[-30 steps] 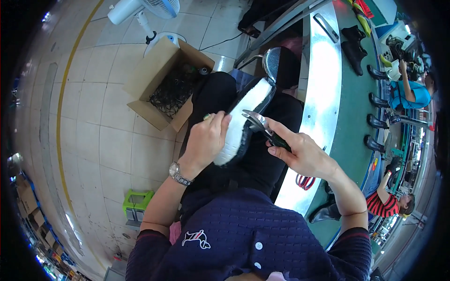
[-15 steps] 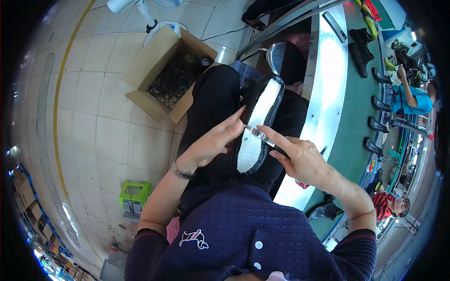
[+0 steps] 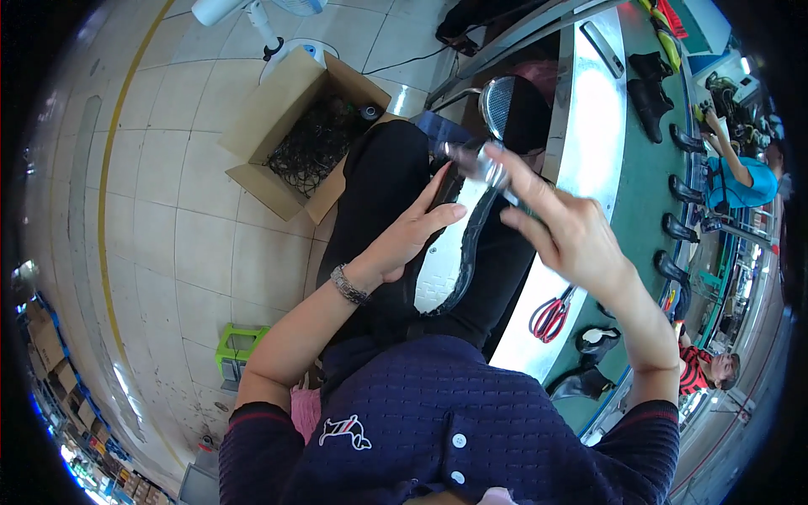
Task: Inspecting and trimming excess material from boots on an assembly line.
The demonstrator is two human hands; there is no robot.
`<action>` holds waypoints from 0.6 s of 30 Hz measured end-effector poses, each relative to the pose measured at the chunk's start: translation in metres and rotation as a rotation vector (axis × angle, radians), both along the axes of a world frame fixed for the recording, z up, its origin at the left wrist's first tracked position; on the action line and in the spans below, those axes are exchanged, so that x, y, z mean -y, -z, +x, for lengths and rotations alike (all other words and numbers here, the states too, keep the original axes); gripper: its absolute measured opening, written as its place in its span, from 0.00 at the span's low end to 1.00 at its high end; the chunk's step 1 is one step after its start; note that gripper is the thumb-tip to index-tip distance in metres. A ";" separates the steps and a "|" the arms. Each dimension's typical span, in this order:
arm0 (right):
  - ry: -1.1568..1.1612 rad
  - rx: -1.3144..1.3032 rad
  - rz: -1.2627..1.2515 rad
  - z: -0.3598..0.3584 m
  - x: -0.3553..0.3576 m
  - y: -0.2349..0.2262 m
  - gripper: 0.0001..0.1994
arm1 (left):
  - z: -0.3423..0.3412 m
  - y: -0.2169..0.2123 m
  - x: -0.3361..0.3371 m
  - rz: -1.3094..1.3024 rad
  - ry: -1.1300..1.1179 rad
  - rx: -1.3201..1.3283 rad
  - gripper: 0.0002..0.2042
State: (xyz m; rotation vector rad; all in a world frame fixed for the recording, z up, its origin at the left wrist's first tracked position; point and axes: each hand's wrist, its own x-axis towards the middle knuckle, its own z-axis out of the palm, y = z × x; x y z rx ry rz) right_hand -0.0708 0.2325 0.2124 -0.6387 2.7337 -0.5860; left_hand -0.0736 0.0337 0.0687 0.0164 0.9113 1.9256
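Across my lap lies a black shoe or boot [image 3: 446, 261], sole side up, with a white underside and gathered dark edges. My left hand [image 3: 412, 236] grips it along its left side, thumb on the white surface and fingers behind the edge. Above the far part of the sole, my right hand [image 3: 568, 231] is closed around a shiny metal hand tool [image 3: 480, 167]. Motion smears the tool's head, so its exact kind and any contact with the sole cannot be told. The palm hides most of its handle.
To my right runs a metal ledge [image 3: 589, 160] bearing red-handled cutters [image 3: 551, 318] and a phone-like slab [image 3: 601, 49]. Beyond it, black boots [image 3: 648, 109] stand on a green belt [image 3: 619, 240]. An open carton [image 3: 252, 139] is at left, a green stool [image 3: 240, 341] nearer. Other people work across the belt.
My right hand has lifted the tool up and away toward the sole's far end, uncovering the red-handled cutters. My left hand has turned from lying beside the sole to gripping it.
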 end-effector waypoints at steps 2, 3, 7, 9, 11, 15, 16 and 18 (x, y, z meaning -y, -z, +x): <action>-0.014 0.035 0.258 -0.011 -0.011 0.031 0.36 | -0.001 0.002 0.001 -0.023 0.006 -0.034 0.41; -0.007 0.032 0.264 -0.008 -0.017 0.030 0.36 | -0.002 0.004 0.001 -0.048 0.006 -0.065 0.41; -0.131 -0.036 0.334 -0.008 -0.021 0.027 0.34 | -0.006 0.006 0.002 -0.048 0.023 -0.044 0.41; -0.064 -0.250 -0.054 0.001 -0.016 0.039 0.35 | -0.004 0.004 0.005 -0.044 0.037 -0.032 0.42; -0.050 -0.002 0.220 0.004 -0.010 0.052 0.36 | -0.008 0.006 0.006 -0.066 0.068 -0.030 0.43; -0.020 0.071 0.202 0.000 -0.007 0.036 0.35 | -0.012 0.002 0.010 -0.087 0.095 0.067 0.45; -0.038 -0.073 0.087 0.002 -0.008 0.033 0.35 | -0.013 0.002 0.009 -0.085 0.095 0.066 0.45; -0.019 -0.059 0.064 0.012 -0.008 0.042 0.35 | -0.013 0.002 0.008 -0.060 0.077 0.041 0.47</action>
